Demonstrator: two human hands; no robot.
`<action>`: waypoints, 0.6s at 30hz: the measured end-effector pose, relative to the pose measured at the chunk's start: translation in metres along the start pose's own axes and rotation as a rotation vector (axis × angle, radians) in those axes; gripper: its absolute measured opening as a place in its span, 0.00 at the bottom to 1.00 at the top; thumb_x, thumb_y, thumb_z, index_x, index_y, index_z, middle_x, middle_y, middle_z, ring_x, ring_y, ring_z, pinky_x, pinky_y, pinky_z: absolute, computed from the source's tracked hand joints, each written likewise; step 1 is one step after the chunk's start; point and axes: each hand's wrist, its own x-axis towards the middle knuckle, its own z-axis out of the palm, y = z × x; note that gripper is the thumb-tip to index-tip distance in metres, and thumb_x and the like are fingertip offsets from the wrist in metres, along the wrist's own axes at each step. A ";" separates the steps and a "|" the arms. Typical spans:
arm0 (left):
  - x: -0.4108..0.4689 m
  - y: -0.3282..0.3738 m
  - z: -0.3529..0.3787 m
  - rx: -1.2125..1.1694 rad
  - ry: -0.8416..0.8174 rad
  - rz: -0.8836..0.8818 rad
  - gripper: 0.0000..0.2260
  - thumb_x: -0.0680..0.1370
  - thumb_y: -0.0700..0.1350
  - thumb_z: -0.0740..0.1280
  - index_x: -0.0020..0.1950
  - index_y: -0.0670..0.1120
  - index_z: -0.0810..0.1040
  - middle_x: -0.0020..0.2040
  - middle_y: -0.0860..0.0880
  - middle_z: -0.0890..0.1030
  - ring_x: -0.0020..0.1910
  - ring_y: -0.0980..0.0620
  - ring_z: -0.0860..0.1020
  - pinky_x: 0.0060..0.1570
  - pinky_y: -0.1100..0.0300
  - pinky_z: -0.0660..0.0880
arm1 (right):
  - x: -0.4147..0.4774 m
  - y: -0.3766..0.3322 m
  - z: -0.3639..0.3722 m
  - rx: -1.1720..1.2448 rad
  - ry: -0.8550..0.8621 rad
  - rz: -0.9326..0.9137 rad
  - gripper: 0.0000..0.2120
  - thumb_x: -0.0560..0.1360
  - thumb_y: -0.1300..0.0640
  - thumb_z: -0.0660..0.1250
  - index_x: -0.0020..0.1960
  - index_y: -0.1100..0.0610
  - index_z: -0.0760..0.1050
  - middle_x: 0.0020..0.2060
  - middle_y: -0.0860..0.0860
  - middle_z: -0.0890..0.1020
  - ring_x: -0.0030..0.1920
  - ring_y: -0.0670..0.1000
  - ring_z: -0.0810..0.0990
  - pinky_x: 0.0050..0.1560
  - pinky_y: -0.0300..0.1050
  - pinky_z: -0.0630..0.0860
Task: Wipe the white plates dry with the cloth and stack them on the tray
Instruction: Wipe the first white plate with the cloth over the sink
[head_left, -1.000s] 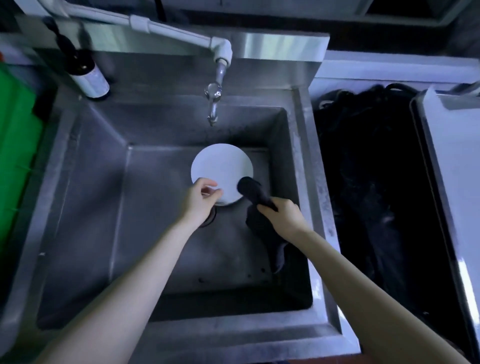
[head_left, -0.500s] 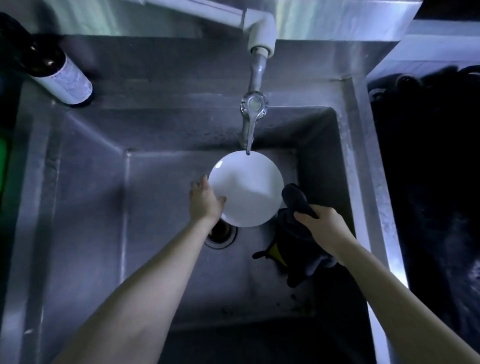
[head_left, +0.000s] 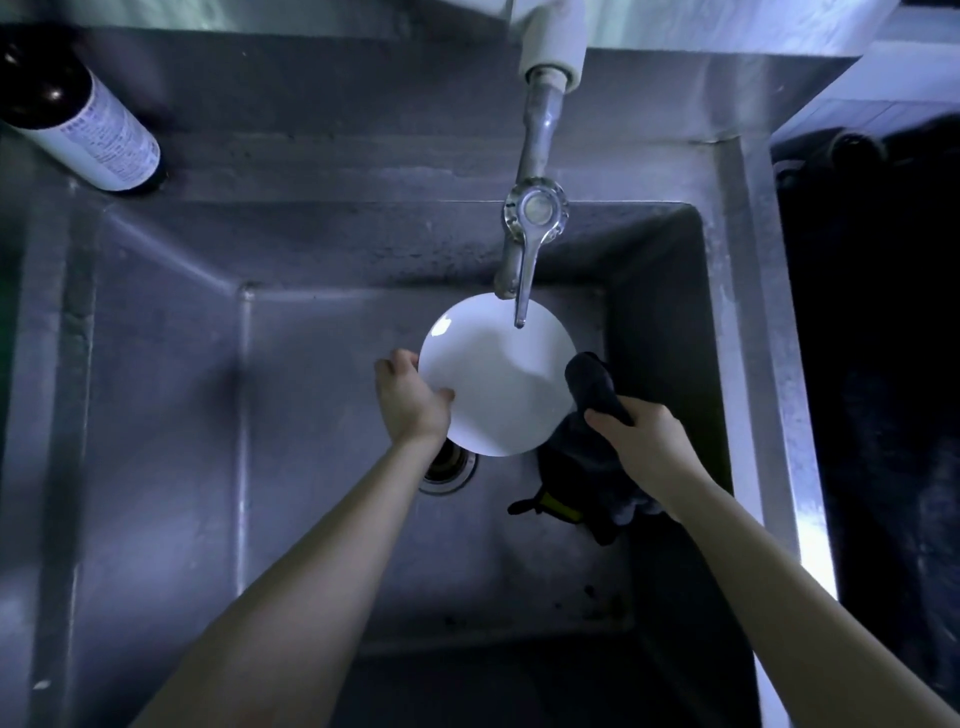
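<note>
Overhead, white plate (head_left: 493, 374) pinched by left hand (head_left: 410, 405), cloth (head_left: 592, 384) gripped in right hand (head_left: 644, 441) alongside.

Both arms are bare and stretched out forward and down, coming in from the bottom corners and angling toward each other. The left forearm (head_left: 311, 571) runs up to a left hand (head_left: 410, 400) that grips the white plate (head_left: 498, 374) by its left edge: thumb laid across the face that's toward the camera, the other fingers wrapped round behind the rim. The right forearm (head_left: 779, 571) is about as extended, and the right hand (head_left: 644, 441) shows the back of the hand to the camera, fingers curled down and bunched round a dark cloth (head_left: 592, 384) that pokes out past the knuckles. The two hands sit level, well apart, wrists pretty much straight.
</note>
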 end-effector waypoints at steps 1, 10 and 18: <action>0.000 0.000 -0.001 -0.010 -0.015 -0.021 0.21 0.67 0.33 0.75 0.56 0.39 0.71 0.59 0.40 0.71 0.53 0.39 0.74 0.48 0.52 0.70 | -0.001 0.000 0.000 -0.001 -0.002 -0.004 0.12 0.80 0.52 0.64 0.49 0.60 0.78 0.41 0.57 0.82 0.41 0.53 0.80 0.36 0.43 0.74; -0.006 -0.001 -0.016 -0.197 -0.130 -0.189 0.20 0.68 0.34 0.74 0.52 0.44 0.67 0.42 0.53 0.73 0.38 0.56 0.72 0.29 0.61 0.65 | -0.015 0.002 0.000 0.010 0.021 -0.008 0.11 0.80 0.51 0.64 0.49 0.59 0.78 0.42 0.56 0.82 0.43 0.54 0.81 0.44 0.48 0.78; -0.024 -0.006 -0.025 -0.503 -0.299 -0.227 0.22 0.73 0.30 0.68 0.60 0.47 0.65 0.52 0.51 0.75 0.50 0.48 0.77 0.46 0.46 0.80 | -0.034 0.005 -0.005 0.032 0.067 -0.039 0.09 0.79 0.51 0.65 0.47 0.55 0.79 0.40 0.53 0.83 0.42 0.52 0.81 0.44 0.48 0.79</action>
